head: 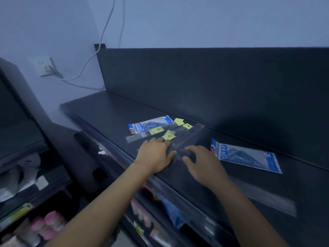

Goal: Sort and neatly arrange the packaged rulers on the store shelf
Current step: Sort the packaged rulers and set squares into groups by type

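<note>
On the dark top shelf (106, 111) lies a loose pile of clear packaged rulers (188, 135) with yellow price stickers (168, 135). A blue-and-white ruler pack (151, 124) lies at the pile's far left. A second blue pack (246, 155) lies apart on the right. Another clear ruler (267, 196) lies near the front edge on the right. My left hand (154, 154) rests flat on the near end of the clear pile, fingers spread. My right hand (203, 163) hovers beside it with fingers curled and apart, touching the same pile's near end; motion blur hides any grip.
A black back panel (213, 77) rises behind the shelf. White cables (99, 47) run down the wall to a socket (44, 66) at the left. Lower shelves hold pink items (51, 223) and other packaged goods (172, 211). A second shelf unit (17, 122) stands at the left.
</note>
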`<state>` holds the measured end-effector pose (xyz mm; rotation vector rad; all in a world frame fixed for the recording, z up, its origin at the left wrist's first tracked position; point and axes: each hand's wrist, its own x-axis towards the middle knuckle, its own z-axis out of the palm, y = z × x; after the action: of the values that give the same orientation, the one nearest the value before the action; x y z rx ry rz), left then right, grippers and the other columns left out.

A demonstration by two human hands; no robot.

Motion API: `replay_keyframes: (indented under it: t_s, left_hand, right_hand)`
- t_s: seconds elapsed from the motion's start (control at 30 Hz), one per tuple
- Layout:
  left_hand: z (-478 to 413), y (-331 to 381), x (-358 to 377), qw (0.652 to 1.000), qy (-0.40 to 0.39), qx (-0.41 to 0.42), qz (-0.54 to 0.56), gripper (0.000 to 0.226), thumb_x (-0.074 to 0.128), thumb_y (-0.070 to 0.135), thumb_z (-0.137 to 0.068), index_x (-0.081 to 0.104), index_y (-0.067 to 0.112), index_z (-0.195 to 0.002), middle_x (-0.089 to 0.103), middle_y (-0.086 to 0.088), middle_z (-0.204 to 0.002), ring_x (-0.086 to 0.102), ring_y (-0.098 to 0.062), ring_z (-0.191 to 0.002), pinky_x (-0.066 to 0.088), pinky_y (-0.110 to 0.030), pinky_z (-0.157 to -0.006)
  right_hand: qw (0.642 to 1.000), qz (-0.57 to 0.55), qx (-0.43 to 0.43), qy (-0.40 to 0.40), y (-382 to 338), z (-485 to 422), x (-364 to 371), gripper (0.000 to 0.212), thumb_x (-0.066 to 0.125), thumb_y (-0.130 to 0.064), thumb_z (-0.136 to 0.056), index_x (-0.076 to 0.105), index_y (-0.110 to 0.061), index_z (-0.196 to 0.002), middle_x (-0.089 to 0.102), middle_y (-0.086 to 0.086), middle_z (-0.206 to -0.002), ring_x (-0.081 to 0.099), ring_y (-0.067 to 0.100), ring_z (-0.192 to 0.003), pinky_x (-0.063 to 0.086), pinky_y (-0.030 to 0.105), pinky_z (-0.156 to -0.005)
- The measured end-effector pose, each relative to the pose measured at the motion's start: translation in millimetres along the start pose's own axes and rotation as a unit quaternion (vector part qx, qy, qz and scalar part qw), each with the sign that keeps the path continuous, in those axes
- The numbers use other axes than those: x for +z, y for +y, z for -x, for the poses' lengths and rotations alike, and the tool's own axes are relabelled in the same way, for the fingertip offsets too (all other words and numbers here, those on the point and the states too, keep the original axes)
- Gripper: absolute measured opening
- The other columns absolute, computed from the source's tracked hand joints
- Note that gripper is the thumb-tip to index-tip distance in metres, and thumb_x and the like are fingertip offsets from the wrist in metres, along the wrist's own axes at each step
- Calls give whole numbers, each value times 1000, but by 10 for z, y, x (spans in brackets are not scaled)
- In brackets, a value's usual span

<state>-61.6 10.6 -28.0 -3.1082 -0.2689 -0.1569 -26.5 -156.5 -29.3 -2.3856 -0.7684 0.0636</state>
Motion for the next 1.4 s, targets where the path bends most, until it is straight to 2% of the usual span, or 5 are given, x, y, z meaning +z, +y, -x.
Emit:
replay_keyframes:
  t_s: [0.3, 0.6, 1.0, 1.23, 1.4]
  left_hand:
    - [-1232, -47, 200, 980, -49, 156, 114, 38, 54, 43, -92, 63, 16, -117, 59, -3, -121, 53, -24, -111, 43, -37, -92]
    - [-2007, -102, 87, 945, -235, 169, 154, 27, 80, 33, -61, 63, 17, -74, 63, 4, -70, 59, -11, -65, 43, -25, -52]
    - [-2296, -395, 241, 866, -229, 191, 401, 14, 77, 10, -71, 67, 21, -71, 68, 6, -68, 59, -12, -61, 41, -23, -59]
    - [-2303, -447, 147, 817, -226, 169, 502, 12, 79, 12, -74, 69, 17, -80, 74, -5, -77, 59, -13, -60, 44, -25, -62]
    - [-2193, -403, 42, 771, -267, 165, 554, 13, 77, 15, -79, 71, 16, -91, 75, -4, -88, 67, -4, -70, 47, -6, -60]
  right_hand:
    - [990, 91, 106, 18, 133, -821, 189, 16, 45, -23, -94, 55, -14, -102, 60, 6, -111, 51, 24, -104, 40, 33, -75]
    - [932, 81, 342, 94, 71, -1284, 220, 33, 62, -32, -82, 56, -10, -105, 54, 11, -114, 54, 30, -104, 39, 30, -75]
    - [843, 42, 526, 104, -150, -1518, 309, 40, 80, -33, -63, 53, -14, -86, 65, 6, -98, 65, 26, -93, 46, 27, -66]
    - [830, -112, 531, 127, -34, -1412, 256, 21, 78, -13, -66, 59, -6, -69, 55, 4, -49, 54, 20, -40, 51, 25, -47]
    - [784, -369, 440, 235, -32, -1144, 240, 12, 68, -10, -84, 66, -6, -74, 64, 4, -59, 50, 13, -40, 36, 16, -37]
